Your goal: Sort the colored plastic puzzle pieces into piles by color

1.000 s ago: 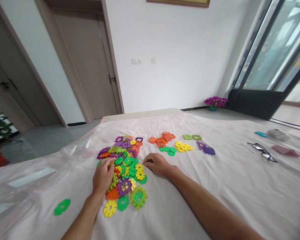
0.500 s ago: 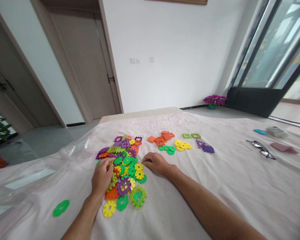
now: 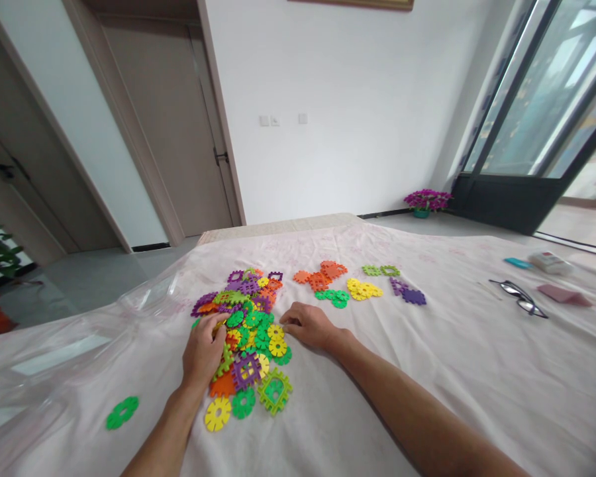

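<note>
A heap of plastic interlocking pieces (image 3: 251,338), flower-shaped discs and notched squares in green, yellow, orange and purple, lies on the cloth between my hands. My left hand (image 3: 204,348) rests on the heap's left side, thumb and index finger apart, the other fingers partly hidden. At the right edge, my right hand (image 3: 308,324) is closed with its fingers curled together; its fingertips are beside a yellow disc (image 3: 275,332). Whether anything is in them cannot be seen. Nearest me lie a yellow disc (image 3: 211,416), a green disc (image 3: 237,405) and a lime notched square (image 3: 263,397).
Beyond my right hand are small groups by colour: orange pieces (image 3: 318,281), green discs (image 3: 338,298), yellow discs (image 3: 362,289), lime squares (image 3: 371,270) and purple squares (image 3: 414,297). Glasses (image 3: 519,297) lie at right. Clear plastic (image 3: 94,344) and a lone green disc (image 3: 122,413) are left.
My right hand has shifted very slightly left, toward the heap. My left hand and the pieces look the same.
</note>
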`<act>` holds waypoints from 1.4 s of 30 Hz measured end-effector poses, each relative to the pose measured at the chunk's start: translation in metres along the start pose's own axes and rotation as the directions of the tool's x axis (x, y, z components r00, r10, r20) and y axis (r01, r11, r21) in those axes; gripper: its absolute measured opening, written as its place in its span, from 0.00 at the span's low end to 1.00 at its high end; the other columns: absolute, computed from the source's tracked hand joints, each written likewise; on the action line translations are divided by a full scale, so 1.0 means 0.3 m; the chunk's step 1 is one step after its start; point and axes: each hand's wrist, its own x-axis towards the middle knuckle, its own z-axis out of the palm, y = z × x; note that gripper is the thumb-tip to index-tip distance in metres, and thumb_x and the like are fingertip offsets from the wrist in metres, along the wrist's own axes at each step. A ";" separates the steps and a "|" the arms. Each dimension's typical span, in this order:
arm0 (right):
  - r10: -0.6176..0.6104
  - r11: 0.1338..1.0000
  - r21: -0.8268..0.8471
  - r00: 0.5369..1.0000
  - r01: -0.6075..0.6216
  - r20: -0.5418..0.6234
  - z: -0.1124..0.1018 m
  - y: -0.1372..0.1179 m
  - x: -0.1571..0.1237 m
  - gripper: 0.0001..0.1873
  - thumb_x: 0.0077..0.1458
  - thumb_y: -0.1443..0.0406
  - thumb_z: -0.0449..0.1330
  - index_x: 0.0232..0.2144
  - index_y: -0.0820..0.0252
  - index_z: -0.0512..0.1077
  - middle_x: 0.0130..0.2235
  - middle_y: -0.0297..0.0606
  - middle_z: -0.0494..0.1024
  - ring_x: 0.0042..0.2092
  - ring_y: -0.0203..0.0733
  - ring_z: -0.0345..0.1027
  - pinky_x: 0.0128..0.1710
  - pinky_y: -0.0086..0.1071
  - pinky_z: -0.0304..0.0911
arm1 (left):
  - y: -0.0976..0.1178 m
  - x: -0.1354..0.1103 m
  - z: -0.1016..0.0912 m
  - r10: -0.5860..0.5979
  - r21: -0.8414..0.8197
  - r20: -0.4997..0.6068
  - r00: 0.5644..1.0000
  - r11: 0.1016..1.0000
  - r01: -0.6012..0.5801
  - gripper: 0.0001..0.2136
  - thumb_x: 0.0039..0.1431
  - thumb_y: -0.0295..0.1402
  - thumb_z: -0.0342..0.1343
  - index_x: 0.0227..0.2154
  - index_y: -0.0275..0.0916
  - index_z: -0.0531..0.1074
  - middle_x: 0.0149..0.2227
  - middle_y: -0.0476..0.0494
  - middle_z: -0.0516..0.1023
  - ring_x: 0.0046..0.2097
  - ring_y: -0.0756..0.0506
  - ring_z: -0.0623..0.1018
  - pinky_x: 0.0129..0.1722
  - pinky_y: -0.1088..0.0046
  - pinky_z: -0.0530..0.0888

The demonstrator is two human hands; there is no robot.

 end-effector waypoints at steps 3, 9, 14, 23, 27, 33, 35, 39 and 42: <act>-0.094 0.995 0.041 0.995 0.094 -0.014 -0.009 -0.023 0.001 0.14 0.58 0.55 0.64 0.43 0.56 0.78 0.39 0.37 0.79 0.40 0.40 0.72 0.41 0.31 0.65 | 0.002 0.000 0.000 0.002 -0.002 -0.011 1.000 1.000 -0.002 0.16 0.61 0.37 0.47 0.46 0.43 0.77 0.52 0.43 0.77 0.55 0.41 0.74 0.60 0.60 0.68; -0.385 0.921 0.095 0.920 0.378 0.068 0.023 -0.082 0.008 0.38 0.49 0.43 0.67 0.56 0.56 0.71 0.57 0.46 0.73 0.58 0.50 0.66 0.60 0.43 0.58 | 0.010 -0.001 -0.006 0.011 -0.005 -0.016 1.000 1.000 -0.012 0.16 0.60 0.36 0.48 0.45 0.44 0.77 0.51 0.44 0.77 0.55 0.41 0.74 0.60 0.61 0.68; -0.423 0.904 0.028 0.881 0.427 0.211 0.065 -0.122 -0.009 0.45 0.45 0.43 0.69 0.61 0.53 0.67 0.67 0.48 0.60 0.65 0.56 0.57 0.64 0.49 0.53 | 0.014 -0.001 -0.007 0.005 0.002 -0.011 1.000 1.000 -0.005 0.16 0.61 0.36 0.47 0.46 0.43 0.76 0.52 0.43 0.77 0.55 0.41 0.74 0.60 0.61 0.68; -0.274 0.960 -0.042 0.958 0.278 0.082 0.051 -0.100 -0.006 0.29 0.50 0.48 0.69 0.52 0.51 0.75 0.60 0.43 0.70 0.59 0.51 0.66 0.60 0.42 0.58 | 0.003 -0.002 -0.003 0.026 -0.007 -0.008 1.000 1.000 -0.026 0.15 0.61 0.35 0.47 0.46 0.43 0.76 0.51 0.43 0.77 0.55 0.41 0.74 0.61 0.60 0.67; -0.180 0.983 -0.023 0.983 0.181 0.024 0.039 -0.026 0.004 0.24 0.53 0.51 0.67 0.50 0.53 0.76 0.54 0.43 0.76 0.55 0.48 0.70 0.56 0.39 0.62 | 0.005 -0.002 -0.004 0.027 -0.014 -0.010 1.000 1.000 -0.027 0.15 0.61 0.35 0.48 0.46 0.43 0.76 0.51 0.43 0.77 0.55 0.41 0.74 0.60 0.59 0.67; -0.068 0.997 0.036 0.993 0.072 -0.095 0.019 0.041 0.013 0.24 0.55 0.54 0.67 0.52 0.57 0.74 0.52 0.43 0.77 0.53 0.47 0.70 0.55 0.38 0.63 | 0.012 0.000 -0.007 0.012 -0.006 -0.010 1.000 1.000 -0.012 0.16 0.60 0.35 0.48 0.45 0.43 0.76 0.51 0.43 0.77 0.55 0.41 0.74 0.59 0.60 0.68; -0.066 0.998 -0.011 0.994 0.065 -0.092 0.006 0.043 0.010 0.22 0.57 0.56 0.65 0.52 0.59 0.75 0.52 0.44 0.77 0.53 0.47 0.70 0.54 0.39 0.62 | 0.012 0.000 -0.007 0.014 -0.008 -0.013 1.000 1.000 -0.014 0.15 0.60 0.35 0.48 0.45 0.43 0.77 0.50 0.43 0.77 0.54 0.41 0.74 0.59 0.61 0.68; -0.055 0.989 -0.142 0.998 0.050 -0.028 -0.021 0.037 0.003 0.23 0.54 0.56 0.67 0.50 0.59 0.76 0.50 0.44 0.78 0.51 0.48 0.69 0.53 0.40 0.61 | 0.010 0.000 -0.006 0.019 -0.014 -0.012 1.000 1.000 -0.019 0.16 0.60 0.35 0.48 0.46 0.43 0.77 0.51 0.43 0.77 0.54 0.42 0.74 0.60 0.61 0.68; -0.023 0.983 -0.182 1.000 0.019 -0.020 -0.032 0.034 0.002 0.17 0.54 0.57 0.66 0.45 0.57 0.78 0.46 0.42 0.78 0.48 0.46 0.69 0.51 0.37 0.60 | 0.009 -0.002 -0.006 0.016 -0.014 -0.010 1.000 1.000 -0.017 0.16 0.60 0.35 0.48 0.46 0.43 0.76 0.51 0.43 0.77 0.55 0.42 0.74 0.60 0.61 0.67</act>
